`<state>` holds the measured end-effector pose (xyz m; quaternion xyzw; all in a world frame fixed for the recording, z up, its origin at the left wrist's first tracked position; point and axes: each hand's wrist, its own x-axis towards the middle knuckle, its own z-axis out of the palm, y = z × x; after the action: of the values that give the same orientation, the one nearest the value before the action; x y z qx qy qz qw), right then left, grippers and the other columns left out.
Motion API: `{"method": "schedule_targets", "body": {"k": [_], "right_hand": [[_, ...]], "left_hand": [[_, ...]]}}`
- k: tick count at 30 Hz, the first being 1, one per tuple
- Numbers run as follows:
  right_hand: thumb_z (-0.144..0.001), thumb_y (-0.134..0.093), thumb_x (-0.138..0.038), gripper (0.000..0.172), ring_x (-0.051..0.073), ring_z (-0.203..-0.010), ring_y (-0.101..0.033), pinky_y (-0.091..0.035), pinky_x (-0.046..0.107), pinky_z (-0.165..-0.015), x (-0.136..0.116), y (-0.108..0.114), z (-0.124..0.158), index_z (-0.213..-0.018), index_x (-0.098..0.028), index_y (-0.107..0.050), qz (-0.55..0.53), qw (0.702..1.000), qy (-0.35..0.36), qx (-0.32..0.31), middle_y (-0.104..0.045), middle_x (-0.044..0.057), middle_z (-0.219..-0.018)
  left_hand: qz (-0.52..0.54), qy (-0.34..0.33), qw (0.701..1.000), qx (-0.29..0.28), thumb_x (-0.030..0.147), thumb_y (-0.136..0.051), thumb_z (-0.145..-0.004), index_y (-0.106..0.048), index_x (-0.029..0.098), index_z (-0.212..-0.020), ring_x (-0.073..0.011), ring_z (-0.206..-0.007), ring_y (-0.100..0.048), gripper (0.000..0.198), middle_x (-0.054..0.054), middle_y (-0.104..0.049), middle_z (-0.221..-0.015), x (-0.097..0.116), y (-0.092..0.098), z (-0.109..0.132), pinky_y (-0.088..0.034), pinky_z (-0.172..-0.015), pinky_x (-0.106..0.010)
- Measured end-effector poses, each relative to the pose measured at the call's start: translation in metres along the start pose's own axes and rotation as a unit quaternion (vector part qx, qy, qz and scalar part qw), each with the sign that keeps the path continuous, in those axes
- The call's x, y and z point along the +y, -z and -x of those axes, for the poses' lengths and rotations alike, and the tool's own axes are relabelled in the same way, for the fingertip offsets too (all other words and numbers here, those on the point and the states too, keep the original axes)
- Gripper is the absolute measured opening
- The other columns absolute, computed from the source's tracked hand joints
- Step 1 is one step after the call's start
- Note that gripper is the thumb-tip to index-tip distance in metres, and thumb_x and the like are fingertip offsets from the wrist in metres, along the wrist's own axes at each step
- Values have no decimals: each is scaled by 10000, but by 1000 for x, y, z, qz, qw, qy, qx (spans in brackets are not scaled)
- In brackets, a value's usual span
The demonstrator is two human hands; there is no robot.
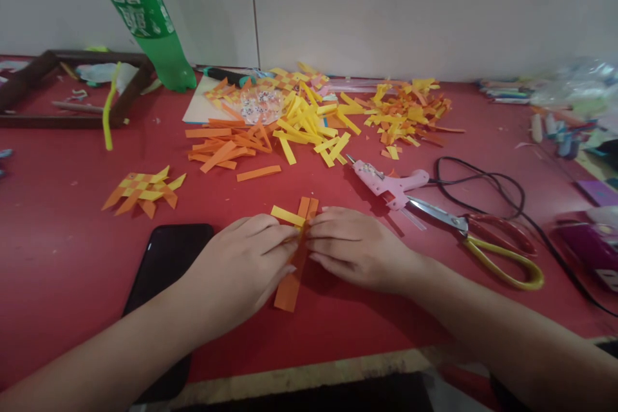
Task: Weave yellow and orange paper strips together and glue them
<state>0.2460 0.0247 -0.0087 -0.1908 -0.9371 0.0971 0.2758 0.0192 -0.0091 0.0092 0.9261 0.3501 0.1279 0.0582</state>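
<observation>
My left hand point(246, 264) and my right hand point(355, 248) meet fingertip to fingertip at the front of the red table point(58, 251). Both press down on orange paper strips point(290, 290) lying side by side, with a yellow strip point(286, 215) laid across them near the top. The fingers of each hand are curled and pinched on the strips. A finished woven piece of orange and yellow strips point(143, 191) lies to the left.
A black phone point(164, 264) lies under my left forearm. A pink glue gun point(386, 181), scissors point(483, 238) and a black cable point(487, 180) lie to the right. Piles of loose orange and yellow strips point(299, 122) sit behind. A green bottle point(145, 13) and wooden frame point(29, 77) stand at back left.
</observation>
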Motion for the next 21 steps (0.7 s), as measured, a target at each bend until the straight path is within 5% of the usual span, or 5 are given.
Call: {"method": "schedule_targets", "body": {"k": [11, 21], "right_hand": [[-921, -571, -184, 174, 171, -926, -696, -533, 400, -952, 0, 2, 0, -834, -177, -721, 21, 1000, 11, -9, -761, 14, -937], [-919, -575, -217, 189, 178, -970, -686, -529, 397, -970, -2, 3, 1, -825, -192, -738, 21, 1000, 1, -18, -757, 29, -952]], "left_hand": [[-113, -57, 992, 8, 105, -517, -892, -661, 95, -1099, -263, -1004, -532, 252, -107, -614, -1245, 5, -1, 4, -491, -842, -416], [-88, -33, 996, -2, 143, -544, -884, -622, 120, -1098, -259, -869, -554, 229, -97, -645, -983, 4, -1, 3, -493, -703, -398]]}}
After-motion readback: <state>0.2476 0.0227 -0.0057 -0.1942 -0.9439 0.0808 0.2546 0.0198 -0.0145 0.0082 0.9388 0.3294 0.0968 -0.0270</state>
